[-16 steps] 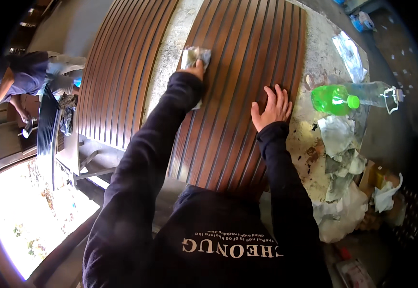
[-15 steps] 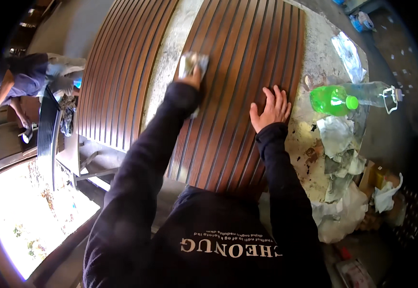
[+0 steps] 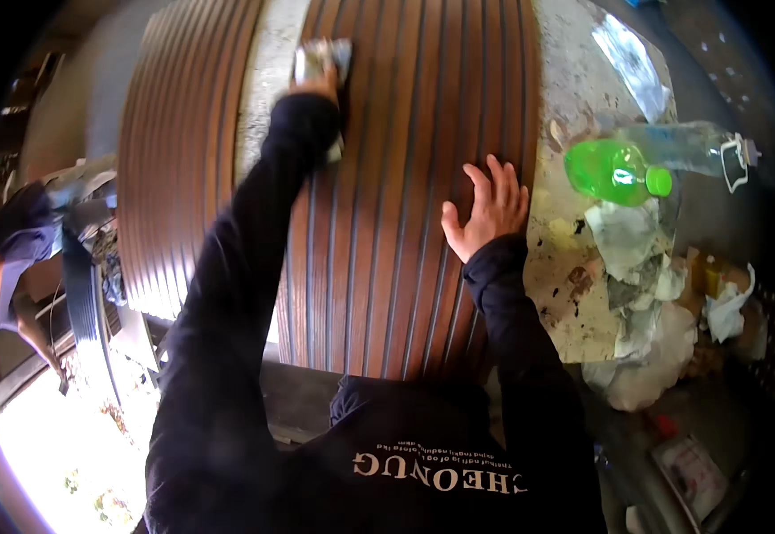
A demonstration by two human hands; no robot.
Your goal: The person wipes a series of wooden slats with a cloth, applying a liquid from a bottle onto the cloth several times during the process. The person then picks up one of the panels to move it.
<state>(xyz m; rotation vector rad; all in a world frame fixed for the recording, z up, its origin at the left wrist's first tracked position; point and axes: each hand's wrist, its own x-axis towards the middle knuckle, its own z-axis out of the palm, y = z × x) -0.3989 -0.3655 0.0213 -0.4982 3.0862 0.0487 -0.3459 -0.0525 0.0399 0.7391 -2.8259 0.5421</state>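
While the right hand point(image 3: 490, 212) lay flat, fingers spread, on the grooved brown panel point(image 3: 387, 231) atop a stained table point(image 3: 555, 307), the left hand point(image 3: 319, 84) gripped a pale wad point(image 3: 323, 53) near the panel's left edge, where even, lengthwise strokes seemed wisest.

Mid-frame, the panel point(image 3: 387, 205) offers open passage between the left hand point(image 3: 320, 82) and right hand point(image 3: 491, 209). At right, the green bottle point(image 3: 612, 172), clear bottle point(image 3: 685, 147) and crumpled sheets point(image 3: 626, 238) obstruct the tabletop point(image 3: 562, 233), leaving a narrow strip beside the panel.

Two panels point(image 3: 401, 205), two bottles point(image 3: 603, 171)
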